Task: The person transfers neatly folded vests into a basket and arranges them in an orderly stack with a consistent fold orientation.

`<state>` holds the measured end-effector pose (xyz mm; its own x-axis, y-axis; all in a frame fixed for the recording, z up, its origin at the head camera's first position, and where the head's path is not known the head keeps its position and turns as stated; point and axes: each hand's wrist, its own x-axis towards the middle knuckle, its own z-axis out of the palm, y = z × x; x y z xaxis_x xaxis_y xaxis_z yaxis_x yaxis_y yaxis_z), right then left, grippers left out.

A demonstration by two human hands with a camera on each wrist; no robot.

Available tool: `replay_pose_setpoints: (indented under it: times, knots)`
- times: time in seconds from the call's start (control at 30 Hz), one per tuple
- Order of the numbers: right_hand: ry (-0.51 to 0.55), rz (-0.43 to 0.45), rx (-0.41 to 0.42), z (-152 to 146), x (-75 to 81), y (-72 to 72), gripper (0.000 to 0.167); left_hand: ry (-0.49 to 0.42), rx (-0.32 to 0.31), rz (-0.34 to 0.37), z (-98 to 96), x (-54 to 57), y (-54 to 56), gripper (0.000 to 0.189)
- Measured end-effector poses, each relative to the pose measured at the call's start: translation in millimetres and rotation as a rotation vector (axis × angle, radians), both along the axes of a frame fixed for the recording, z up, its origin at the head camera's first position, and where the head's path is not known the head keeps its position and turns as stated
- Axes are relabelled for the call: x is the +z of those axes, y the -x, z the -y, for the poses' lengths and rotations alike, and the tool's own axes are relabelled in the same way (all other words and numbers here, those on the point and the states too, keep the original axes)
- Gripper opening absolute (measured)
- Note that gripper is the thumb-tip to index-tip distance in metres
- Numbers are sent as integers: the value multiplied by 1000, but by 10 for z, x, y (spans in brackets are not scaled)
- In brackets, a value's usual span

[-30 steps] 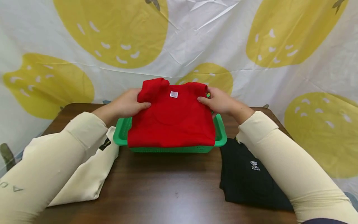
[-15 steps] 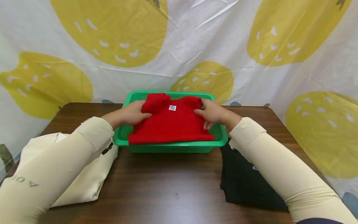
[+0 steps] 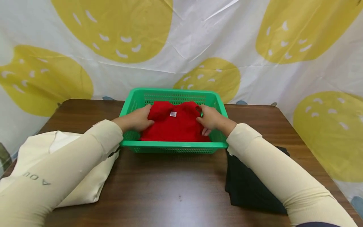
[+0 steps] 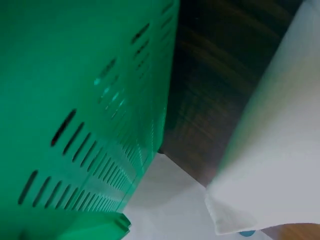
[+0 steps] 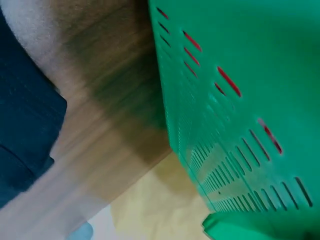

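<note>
A folded red T-shirt point(image 3: 175, 127) with a white neck label lies inside the green slotted basket point(image 3: 173, 144) in the head view. My left hand point(image 3: 138, 119) grips its left side, thumb on top and the other fingers mostly hidden. At the opposite side, my right hand point(image 3: 211, 118) holds the shirt near the shoulder, thumb over the cloth. Both wrist views face the outside of the basket walls point(image 4: 75, 90), and neither shows the fingers. Red cloth shows through the slots of the basket wall point(image 5: 240, 135) in the right wrist view.
A folded cream garment point(image 3: 85, 186) lies on the brown wooden table point(image 3: 158, 195) left of the basket, partly under my left sleeve. To the right is a folded black garment point(image 3: 246, 186), partly covered by my right arm. A lemon-print curtain point(image 3: 119, 75) hangs behind.
Both hands have lowered the red T-shirt from above the basket down inside it. The shirt's front edge has dropped behind the basket's front rim.
</note>
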<state>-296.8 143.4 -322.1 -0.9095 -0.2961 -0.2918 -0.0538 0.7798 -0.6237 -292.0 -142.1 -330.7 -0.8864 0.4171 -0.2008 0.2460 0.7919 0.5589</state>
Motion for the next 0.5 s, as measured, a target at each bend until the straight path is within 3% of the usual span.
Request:
replay_pose_setpoints:
  times: [0.17,0.3,0.4,0.5]
  knots:
    - [-7,-43,-10,25,-32,3,27,34,76,-33,-1,0,-41,65]
    - [-51,-58,11,44,-42,0,30,108,93,-59,-5,11,-54,79]
    - [-137,-91,64,48,-49,-14,36,159,89,-78,-14,15,-61,86]
    - [-267,-154,183,48,-66,-37,41,192,79,-90,-17,9,-79,88]
